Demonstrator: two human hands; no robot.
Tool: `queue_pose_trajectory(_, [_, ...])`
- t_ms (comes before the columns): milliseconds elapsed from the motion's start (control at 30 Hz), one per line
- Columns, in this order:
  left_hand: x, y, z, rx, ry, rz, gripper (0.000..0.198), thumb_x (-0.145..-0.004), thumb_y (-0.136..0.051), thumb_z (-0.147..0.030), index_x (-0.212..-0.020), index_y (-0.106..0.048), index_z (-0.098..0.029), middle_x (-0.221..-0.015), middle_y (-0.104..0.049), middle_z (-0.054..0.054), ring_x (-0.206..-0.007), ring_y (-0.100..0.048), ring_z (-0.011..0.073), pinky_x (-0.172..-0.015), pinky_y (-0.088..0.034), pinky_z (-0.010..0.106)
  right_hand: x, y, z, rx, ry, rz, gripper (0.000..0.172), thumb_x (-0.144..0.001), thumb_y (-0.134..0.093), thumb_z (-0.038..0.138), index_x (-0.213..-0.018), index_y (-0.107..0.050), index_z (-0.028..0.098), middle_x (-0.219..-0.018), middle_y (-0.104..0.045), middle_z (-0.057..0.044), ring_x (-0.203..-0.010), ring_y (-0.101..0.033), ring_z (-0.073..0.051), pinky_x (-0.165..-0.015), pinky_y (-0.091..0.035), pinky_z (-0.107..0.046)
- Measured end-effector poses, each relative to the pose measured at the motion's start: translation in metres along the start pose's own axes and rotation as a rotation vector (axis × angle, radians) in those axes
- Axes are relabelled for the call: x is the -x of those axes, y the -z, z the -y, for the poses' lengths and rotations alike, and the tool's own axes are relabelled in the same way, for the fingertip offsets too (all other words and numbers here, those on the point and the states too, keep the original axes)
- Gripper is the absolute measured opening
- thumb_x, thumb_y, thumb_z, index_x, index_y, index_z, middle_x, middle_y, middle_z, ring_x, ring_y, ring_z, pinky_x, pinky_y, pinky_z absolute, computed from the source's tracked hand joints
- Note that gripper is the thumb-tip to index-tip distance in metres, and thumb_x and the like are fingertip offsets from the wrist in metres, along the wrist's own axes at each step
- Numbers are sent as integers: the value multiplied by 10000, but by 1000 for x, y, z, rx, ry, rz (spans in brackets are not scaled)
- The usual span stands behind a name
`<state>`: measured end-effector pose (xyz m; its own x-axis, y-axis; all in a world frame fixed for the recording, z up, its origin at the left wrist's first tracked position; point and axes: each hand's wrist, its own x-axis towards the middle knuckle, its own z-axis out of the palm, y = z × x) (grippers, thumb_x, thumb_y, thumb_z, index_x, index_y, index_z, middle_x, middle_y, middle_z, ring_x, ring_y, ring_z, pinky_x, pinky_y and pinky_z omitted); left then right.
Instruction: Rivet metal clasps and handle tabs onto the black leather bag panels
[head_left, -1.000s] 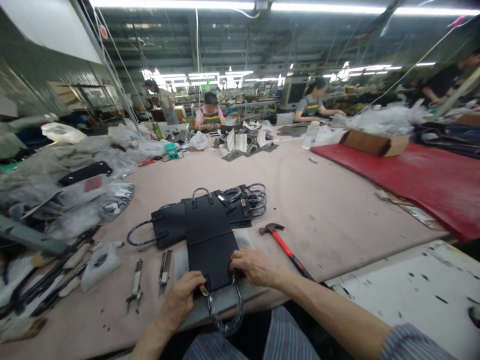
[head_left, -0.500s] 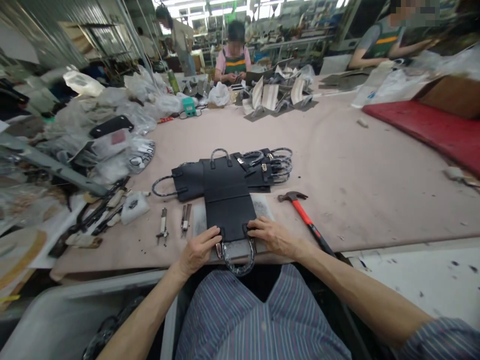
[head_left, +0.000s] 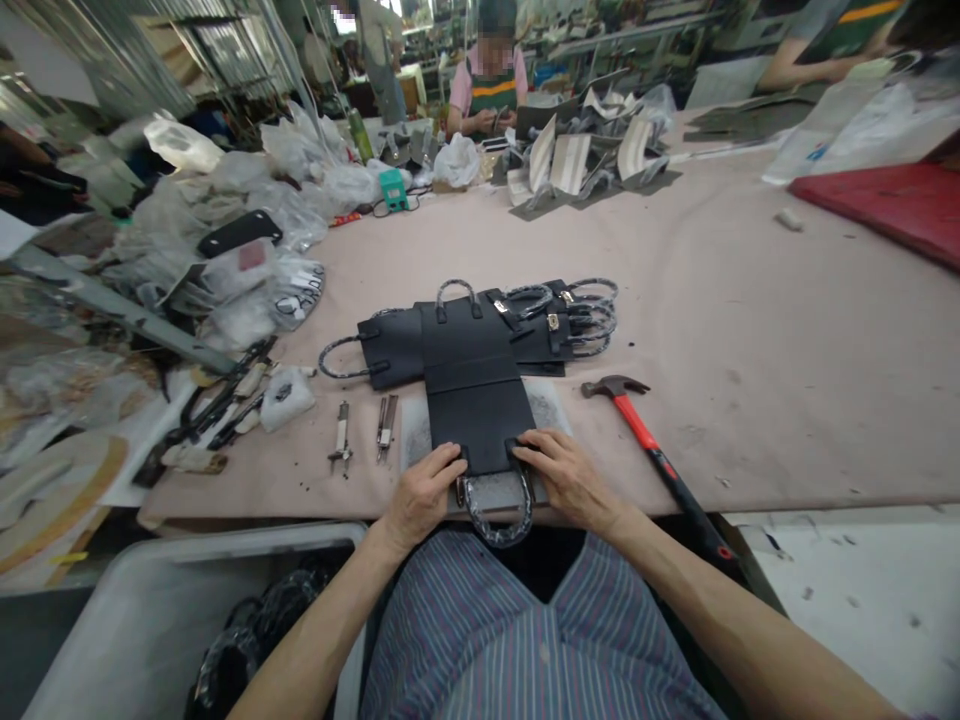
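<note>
A black leather bag panel (head_left: 480,415) lies lengthwise before me, folded flat across its middle. Its plastic-wrapped handle (head_left: 499,532) loops over the table's front edge. My left hand (head_left: 426,492) is closed on the left handle tab, and my right hand (head_left: 571,482) grips the right tab. A pale slab (head_left: 553,400) shows beneath the panel. Behind it lie more black panels (head_left: 394,348) with wrapped handles and metal clasps. A claw hammer (head_left: 636,425) with a red and black grip rests right of my right hand. Two small metal tools, dividers-like (head_left: 342,440) and slim (head_left: 387,425), lie left.
A grey plastic bin (head_left: 142,610) holding wrapped handles stands below left. Plastic bags (head_left: 247,270) and tools crowd the table's left side. Across the table, a person (head_left: 487,90) handles something small beside piled grey pieces (head_left: 577,160). A red board (head_left: 885,205) lies far right.
The view has tilted down and turned slightly left, so the table's things appear shifted right. Both hands stay on the handle tabs, and the panel looks unmoved on the table.
</note>
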<state>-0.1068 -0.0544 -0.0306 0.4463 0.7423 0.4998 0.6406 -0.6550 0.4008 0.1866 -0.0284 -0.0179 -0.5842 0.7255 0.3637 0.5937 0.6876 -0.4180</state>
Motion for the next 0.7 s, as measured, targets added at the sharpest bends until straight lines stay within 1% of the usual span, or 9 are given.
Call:
queue_pose_trajectory(67, [2,6,-1,71,41,-3,459,-919,-425,-18,-1279,-657,-184,-1339,-681,118,-1300,-619,205,-1096,-558,394,1,-1,-2,-15,-5,-11,519,-952,-406,75,-1437,-503,233,-1338,-600,-113,-1233,-530,-261,-1051,-497,-506])
queue_pose_trajectory(133, [3,16,6,111,159,-48,473,-916,-419,-31,-1298,-644,-195,-1315,-698,105,-1255,-648,188,-1084,-559,382,2,-5,-5,-16,-11,-41,534,-968,-418,112,-1487,-445,234,-1337,-609,-116,-1234,-543,-265,-1050,-503,-512])
queue_pose_trajectory(200, [4,31,22,48,379,-130,406,-924,-441,-83,-1225,-683,-207,-1217,-742,92,-1164,-694,192,-1042,-570,382,3,-9,-8,-10,-17,-66,539,-965,-432,135,-1492,-446,246,-1341,-614,-114,-1235,-557,-271,-1051,-505,-519])
queue_pose_trajectory(267, [1,48,43,-80,671,-166,313,-925,-488,-162,-1133,-719,-201,-1111,-771,97,-1072,-723,220,-966,-582,384,3,-13,-11,-2,-34,-81,538,-956,-440,144,-1482,-466,255,-1350,-612,-112,-1245,-562,-278,-1066,-496,-529])
queue_pose_trajectory(333, [-5,63,63,-184,925,-93,263,-907,-537,-226,-1074,-737,-183,-1046,-781,113,-1015,-732,248,-899,-574,377,3,-15,-11,2,-62,-106,544,-949,-443,143,-1480,-470,257,-1357,-608,-114,-1260,-557,-286,-1077,-485,-540])
queue_pose_trajectory(367, [-9,68,71,-210,997,-35,247,-895,-560,-249,-1042,-745,-177,-1014,-784,119,-988,-734,256,-872,-565,370,3,-15,-11,1,-78,-123,547,-946,-442,141,-1481,-467,256,-1354,-607,-117,-1265,-554,-289,-1077,-482,-545])
queue_pose_trajectory(467, [-24,73,85,-232,1038,113,219,-864,-615,-339,-927,-757,-184,-925,-784,117,-910,-731,261,-793,-534,342,3,-14,-11,-11,-117,-151,532,-948,-439,142,-1469,-469,247,-1340,-606,-123,-1263,-550,-294,-1069,-479,-549])
queue_pose_trajectory(567, [-38,69,88,-288,1053,236,269,-793,-682,-450,-855,-751,-197,-880,-779,122,-877,-722,281,-720,-504,332,2,-12,-10,-17,-136,-140,486,-959,-442,142,-1434,-483,236,-1338,-599,-120,-1255,-543,-289,-1070,-468,-543])
queue_pose_trajectory(700, [-52,62,95,-375,1091,410,234,-715,-705,-443,-684,-719,-211,-738,-745,119,-805,-715,310,-657,-480,339,-1,-7,-6,-22,-144,-124,465,-954,-446,119,-1407,-483,219,-1336,-591,-122,-1252,-530,-285,-1072,-455,-539])
